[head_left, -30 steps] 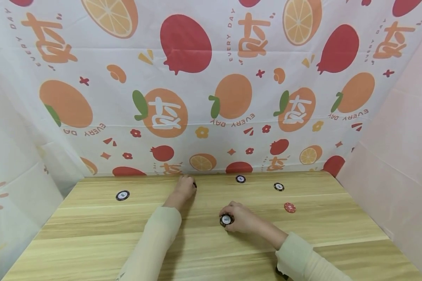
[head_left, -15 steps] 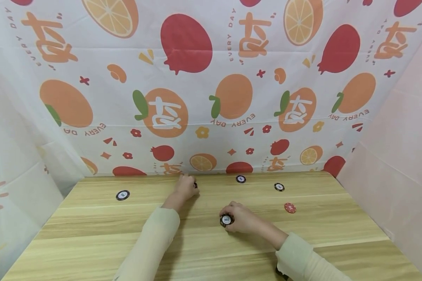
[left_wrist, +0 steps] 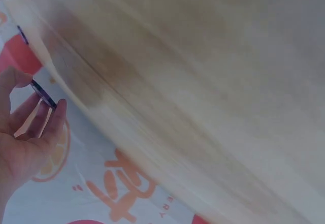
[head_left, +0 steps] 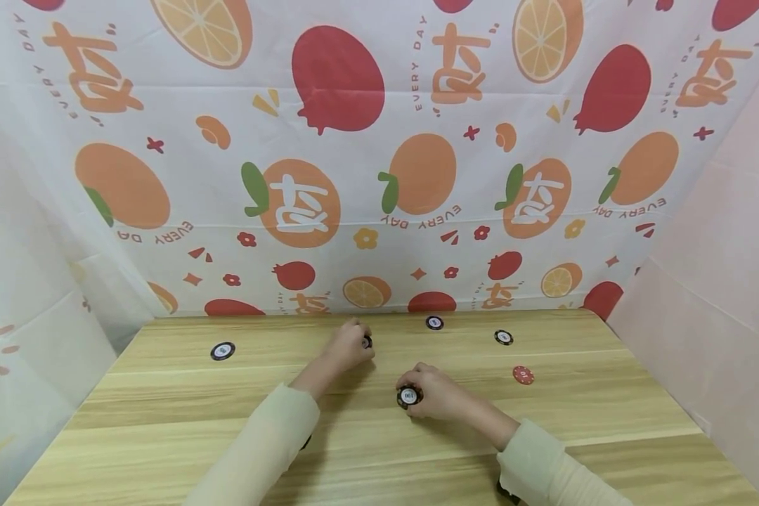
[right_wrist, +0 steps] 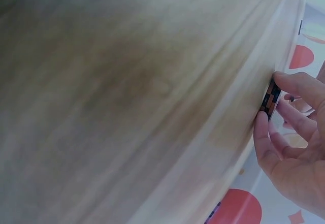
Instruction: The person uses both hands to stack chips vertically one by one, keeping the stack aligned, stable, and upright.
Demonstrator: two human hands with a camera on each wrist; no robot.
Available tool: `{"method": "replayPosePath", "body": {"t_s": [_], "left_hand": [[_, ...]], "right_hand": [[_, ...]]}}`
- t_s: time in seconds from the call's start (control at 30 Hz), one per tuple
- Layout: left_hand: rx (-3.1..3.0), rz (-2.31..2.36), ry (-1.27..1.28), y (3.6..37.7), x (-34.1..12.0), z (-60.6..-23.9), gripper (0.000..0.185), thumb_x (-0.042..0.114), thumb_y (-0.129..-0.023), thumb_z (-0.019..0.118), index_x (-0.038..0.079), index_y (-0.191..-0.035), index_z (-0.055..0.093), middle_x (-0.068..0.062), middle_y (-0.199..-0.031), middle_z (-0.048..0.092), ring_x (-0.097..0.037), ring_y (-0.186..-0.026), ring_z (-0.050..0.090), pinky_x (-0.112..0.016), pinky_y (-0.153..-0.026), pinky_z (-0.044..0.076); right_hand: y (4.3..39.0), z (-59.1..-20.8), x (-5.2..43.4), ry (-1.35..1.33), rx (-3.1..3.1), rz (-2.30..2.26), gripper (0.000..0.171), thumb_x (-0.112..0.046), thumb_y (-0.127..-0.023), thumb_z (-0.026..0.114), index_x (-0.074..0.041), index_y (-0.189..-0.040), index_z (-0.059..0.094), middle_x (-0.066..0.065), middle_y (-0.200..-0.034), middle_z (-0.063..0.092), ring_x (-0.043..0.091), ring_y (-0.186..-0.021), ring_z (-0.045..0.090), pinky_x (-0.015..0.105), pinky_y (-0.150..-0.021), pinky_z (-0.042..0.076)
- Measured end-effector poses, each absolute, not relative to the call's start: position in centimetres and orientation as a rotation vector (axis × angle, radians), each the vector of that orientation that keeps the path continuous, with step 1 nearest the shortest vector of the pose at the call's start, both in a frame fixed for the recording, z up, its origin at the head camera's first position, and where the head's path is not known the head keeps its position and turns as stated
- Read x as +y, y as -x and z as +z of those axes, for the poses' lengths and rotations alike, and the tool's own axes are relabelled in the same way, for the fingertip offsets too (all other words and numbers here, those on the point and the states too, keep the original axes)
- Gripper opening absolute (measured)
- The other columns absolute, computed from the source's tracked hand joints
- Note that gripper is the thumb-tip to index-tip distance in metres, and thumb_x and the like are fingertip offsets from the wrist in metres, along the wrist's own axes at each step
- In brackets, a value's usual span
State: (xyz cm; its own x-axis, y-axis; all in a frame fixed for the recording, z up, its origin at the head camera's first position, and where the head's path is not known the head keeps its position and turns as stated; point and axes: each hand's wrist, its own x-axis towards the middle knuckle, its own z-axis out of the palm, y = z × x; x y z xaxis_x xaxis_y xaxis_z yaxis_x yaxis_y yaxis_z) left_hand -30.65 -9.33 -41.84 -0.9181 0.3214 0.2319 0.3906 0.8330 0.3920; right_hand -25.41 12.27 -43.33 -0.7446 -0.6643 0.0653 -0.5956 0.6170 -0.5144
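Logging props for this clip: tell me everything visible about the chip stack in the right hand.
The chip stack is a short pile of round black chips; the top face shows a white centre printed 100. Its edge has orange and black blocks. It sits flat on the wooden table, pinched between the right hand thumb and fingers.

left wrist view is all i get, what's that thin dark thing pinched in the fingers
observer: A black poker chip, edge-on to you. The left hand holds it toward the far edge of the wooden table.
operator: and the other hand
observer: The right hand grips a black chip marked 100, nearer the person.
operator: any loose chips
observer: Four lie apart: one black chip at the left, another by the backdrop, a third right of it, and a red chip.
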Motion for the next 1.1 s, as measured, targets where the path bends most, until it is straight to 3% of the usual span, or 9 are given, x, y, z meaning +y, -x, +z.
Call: {"method": "replayPosePath", "body": {"t_s": [0.47, 0.73, 1.1], "left_hand": [[-2.768, -0.713, 0.777, 27.1, -8.5, -41.5, 0.022, 0.005, -0.068, 0.070, -0.001, -0.088, 0.064, -0.008, -0.083, 0.053, -0.019, -0.072, 0.053, -0.032, -0.063, 0.048], [-2.819, -0.782, 0.864, 25.4, -7.5, -41.4, 0.040, 0.006, -0.068, 0.070, -0.003, -0.104, 0.059, -0.009, -0.086, 0.053, -0.018, -0.072, 0.053, -0.030, -0.062, 0.047], [-2.803, -0.885, 0.856, 23.9, -5.8, -41.6, 0.064, 0.008, -0.070, 0.074, -0.003, -0.126, 0.044, -0.018, -0.107, 0.052, -0.027, -0.086, 0.058, -0.034, -0.066, 0.049]], "right_hand": [[25.2, -43.3, 12.2, 1.044, 2.714, -0.768, 0.035, -0.010, -0.075, 0.073, -0.012, -0.109, 0.063, -0.002, -0.097, 0.051, 0.012, -0.086, 0.052, 0.024, -0.073, 0.045], [25.2, -43.2, 12.3, 1.057, 2.723, -0.764, 0.036, -0.009, -0.074, 0.074, -0.009, -0.108, 0.062, -0.001, -0.097, 0.052, 0.014, -0.088, 0.052, 0.026, -0.074, 0.046], [25.4, -43.2, 12.2, 1.067, 2.732, -0.740, 0.040, -0.009, -0.072, 0.074, -0.005, -0.110, 0.061, -0.001, -0.095, 0.052, 0.013, -0.084, 0.049, 0.025, -0.071, 0.043]]}}
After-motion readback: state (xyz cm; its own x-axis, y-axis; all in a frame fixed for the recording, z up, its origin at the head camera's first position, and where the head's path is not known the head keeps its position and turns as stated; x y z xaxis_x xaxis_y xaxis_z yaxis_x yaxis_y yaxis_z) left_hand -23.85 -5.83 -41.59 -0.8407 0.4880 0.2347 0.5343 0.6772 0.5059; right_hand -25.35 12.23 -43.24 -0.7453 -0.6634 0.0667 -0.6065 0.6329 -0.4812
